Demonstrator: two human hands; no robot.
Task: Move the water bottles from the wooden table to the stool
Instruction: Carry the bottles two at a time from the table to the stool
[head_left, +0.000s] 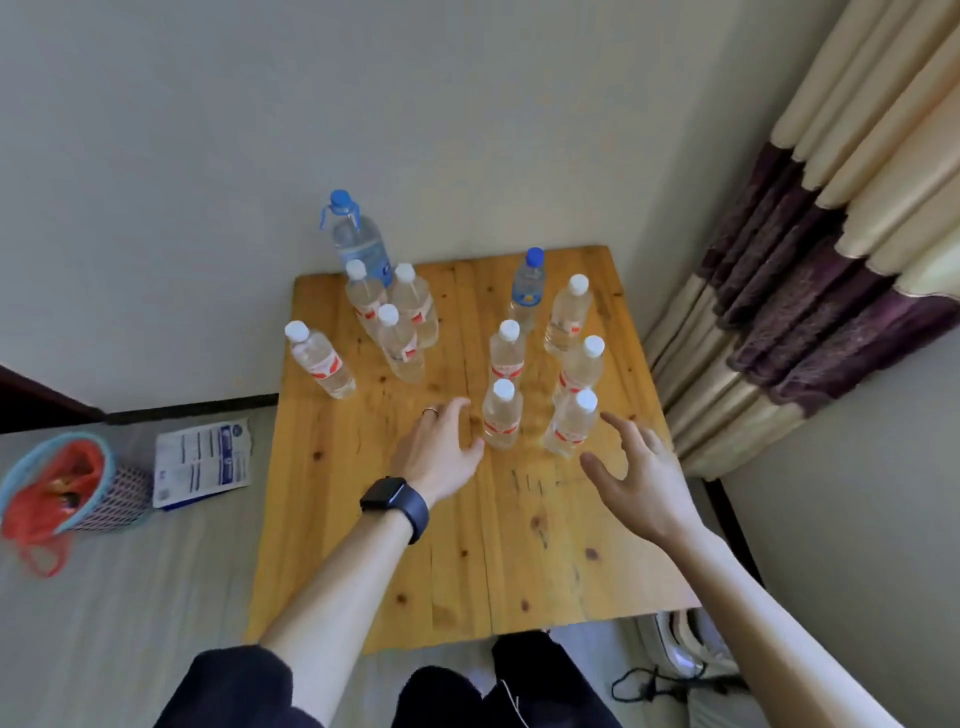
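Clear plastic water bottles (506, 358): eleven stand upright on the wooden table (415, 571), all beyond the fingertips; nine have white caps and two have blue.
Nearest pair: the left near bottle (502, 421) stands just beside the left thumb, and the right near bottle (571, 426) stands just ahead of the right fingers.
Left hand (441, 447): fingers spread and gripping nothing; whether the thumb touches the bottle cannot be told.
Right hand (639, 473): fingers spread, apart from its bottle, holding nothing.
Stool: not in view.
Progress: judged to be at or near the start. No bottle is lifted, and every bottle seen is still on the table, so all eleven remain to be moved.
Outward: a watch (397, 506) sits on the left wrist. A basket (78, 483) and a printed packet (202, 462) lie well to the left of the left hand. A curtain (831, 260) hangs beyond the right hand.
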